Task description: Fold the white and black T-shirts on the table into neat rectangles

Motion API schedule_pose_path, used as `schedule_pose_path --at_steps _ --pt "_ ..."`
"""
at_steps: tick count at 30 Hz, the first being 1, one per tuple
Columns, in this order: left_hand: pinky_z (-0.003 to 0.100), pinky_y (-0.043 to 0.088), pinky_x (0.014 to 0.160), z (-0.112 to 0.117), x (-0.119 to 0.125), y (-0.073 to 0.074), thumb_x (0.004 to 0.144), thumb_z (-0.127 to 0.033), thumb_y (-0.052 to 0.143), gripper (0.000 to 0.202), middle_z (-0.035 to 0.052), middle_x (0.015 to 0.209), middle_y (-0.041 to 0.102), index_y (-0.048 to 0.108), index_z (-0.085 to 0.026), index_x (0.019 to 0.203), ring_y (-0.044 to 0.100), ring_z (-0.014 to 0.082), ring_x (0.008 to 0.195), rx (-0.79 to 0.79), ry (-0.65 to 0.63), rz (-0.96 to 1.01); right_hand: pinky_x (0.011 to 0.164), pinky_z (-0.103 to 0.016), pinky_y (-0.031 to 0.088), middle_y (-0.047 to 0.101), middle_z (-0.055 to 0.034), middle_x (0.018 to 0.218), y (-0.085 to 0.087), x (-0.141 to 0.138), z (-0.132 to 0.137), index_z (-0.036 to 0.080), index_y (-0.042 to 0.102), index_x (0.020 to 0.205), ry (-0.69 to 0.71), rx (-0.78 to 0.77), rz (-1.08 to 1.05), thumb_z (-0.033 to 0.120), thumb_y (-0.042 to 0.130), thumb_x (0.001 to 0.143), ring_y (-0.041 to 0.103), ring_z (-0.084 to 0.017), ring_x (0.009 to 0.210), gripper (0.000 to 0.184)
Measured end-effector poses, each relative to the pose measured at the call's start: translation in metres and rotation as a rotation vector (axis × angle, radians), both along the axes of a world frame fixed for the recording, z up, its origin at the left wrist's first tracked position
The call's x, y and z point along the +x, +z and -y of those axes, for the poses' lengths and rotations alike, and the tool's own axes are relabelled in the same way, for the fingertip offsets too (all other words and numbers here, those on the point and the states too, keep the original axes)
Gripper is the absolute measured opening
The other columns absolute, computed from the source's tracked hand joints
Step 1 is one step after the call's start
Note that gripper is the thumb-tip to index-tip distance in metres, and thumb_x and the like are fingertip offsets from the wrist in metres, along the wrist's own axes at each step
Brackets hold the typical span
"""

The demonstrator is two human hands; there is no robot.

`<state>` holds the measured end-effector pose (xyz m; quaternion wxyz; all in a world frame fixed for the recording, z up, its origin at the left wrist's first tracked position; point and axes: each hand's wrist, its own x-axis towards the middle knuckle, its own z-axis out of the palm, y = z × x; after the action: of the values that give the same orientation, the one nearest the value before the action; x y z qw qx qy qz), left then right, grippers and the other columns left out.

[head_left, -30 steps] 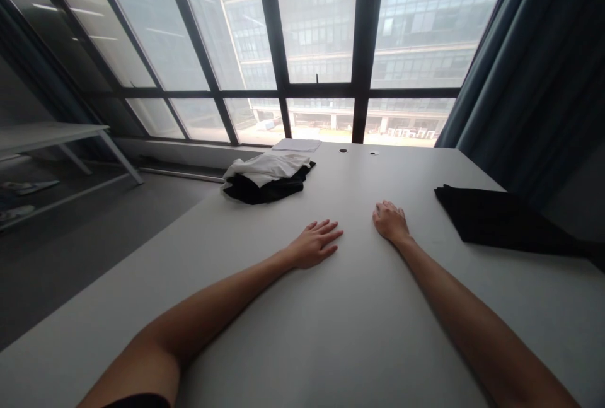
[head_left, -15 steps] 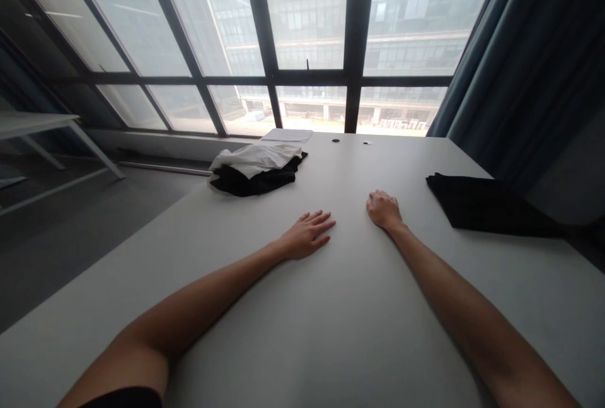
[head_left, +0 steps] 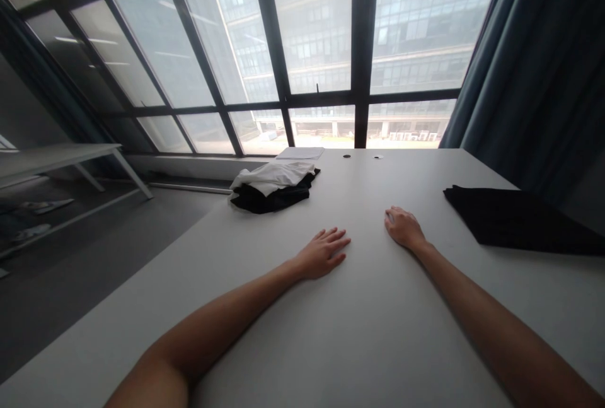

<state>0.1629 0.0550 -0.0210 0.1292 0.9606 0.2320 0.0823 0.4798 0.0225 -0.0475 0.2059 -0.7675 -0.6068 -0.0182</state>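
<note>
Both of my hands rest on a long pale grey table (head_left: 331,332). My left hand (head_left: 324,253) lies flat, palm down, fingers stretched out and slightly apart, holding nothing. My right hand (head_left: 403,227) lies palm down a little to the right, its fingers loosely bent over the tabletop, with nothing in it. A crumpled pile of white and black clothes (head_left: 275,185) sits beyond my left hand near the table's left edge. A folded black cloth (head_left: 513,217) lies to the right of my right hand.
A flat sheet of paper (head_left: 301,153) and two small round cable holes (head_left: 347,156) lie at the table's far end by the tall window. A dark curtain (head_left: 543,67) hangs on the right. Another table (head_left: 57,157) stands on the left over grey floor.
My hands have stayed in place on the table. Only the camera view has shifted, tilting down and then back up.
</note>
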Motion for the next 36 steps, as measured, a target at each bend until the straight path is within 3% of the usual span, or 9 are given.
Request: schedule_pose_path --at_steps 10,17,22,25,28,32,36 --pt "0.050 0.018 0.124 -0.001 -0.006 -0.001 0.103 -0.044 0.044 0.052 0.0025 0.164 0.029 0.041 -0.032 0.154 0.022 0.0256 0.153 0.029 0.018 -0.039 0.116 -0.042 0.028 0.054 -0.0177 0.148 -0.007 -0.005 -0.005 0.012 0.063 0.132 -0.005 0.019 -0.017 0.029 0.045 0.095 0.044 -0.028 0.140 0.044" --pt "0.049 0.019 0.125 -0.003 -0.004 -0.003 0.102 -0.040 0.046 0.053 0.0022 0.163 0.031 0.040 -0.032 0.154 0.024 0.0247 0.152 0.060 0.034 -0.047 0.116 -0.044 0.027 0.054 -0.0156 0.148 0.006 -0.013 0.000 0.016 0.065 0.128 -0.032 0.006 -0.019 0.027 0.047 0.095 0.044 -0.027 0.140 0.040" --pt "0.047 0.016 0.126 0.001 0.002 0.007 0.103 -0.041 0.043 0.053 0.0019 0.165 0.028 0.039 -0.030 0.155 0.020 0.0227 0.153 0.044 0.050 -0.098 0.116 -0.039 0.028 0.053 -0.0183 0.148 0.019 -0.031 0.013 0.009 0.059 0.135 -0.089 0.037 -0.008 0.018 0.042 0.095 0.044 -0.025 0.140 0.045" --pt "0.049 0.014 0.125 0.023 0.006 0.006 0.104 -0.036 0.037 0.053 0.0031 0.165 0.024 0.037 -0.027 0.156 0.017 0.0235 0.154 0.030 0.150 -0.143 0.117 -0.039 0.028 0.051 -0.0195 0.150 0.018 -0.060 0.048 0.007 0.057 0.138 -0.139 0.042 -0.015 0.017 0.042 0.094 0.041 -0.026 0.142 0.047" --pt "0.053 0.013 0.125 0.060 0.005 -0.002 0.102 -0.035 0.038 0.058 0.0064 0.166 0.020 0.032 -0.022 0.158 0.014 0.0264 0.154 0.046 0.264 -0.140 0.119 -0.041 0.028 0.047 -0.0176 0.154 0.008 -0.094 0.111 0.010 0.058 0.138 -0.091 0.045 -0.012 0.016 0.045 0.092 0.039 -0.027 0.144 0.049" --pt "0.055 0.016 0.125 0.098 -0.006 -0.014 0.104 -0.041 0.036 0.058 0.0047 0.167 0.017 0.031 -0.027 0.159 0.014 0.0275 0.154 0.045 0.263 -0.090 0.121 -0.045 0.028 0.048 -0.0121 0.154 -0.009 -0.124 0.192 0.017 0.060 0.138 -0.017 0.051 -0.029 0.019 0.043 0.092 0.038 -0.025 0.146 0.049" --pt "0.056 0.016 0.125 0.104 -0.012 -0.014 0.104 -0.043 0.036 0.058 0.0037 0.167 0.016 0.029 -0.029 0.160 0.014 0.0280 0.154 0.032 0.234 -0.080 0.120 -0.051 0.030 0.045 -0.0096 0.156 -0.015 -0.130 0.215 0.021 0.061 0.139 -0.017 0.033 -0.053 0.022 0.043 0.092 0.036 -0.028 0.147 0.050"
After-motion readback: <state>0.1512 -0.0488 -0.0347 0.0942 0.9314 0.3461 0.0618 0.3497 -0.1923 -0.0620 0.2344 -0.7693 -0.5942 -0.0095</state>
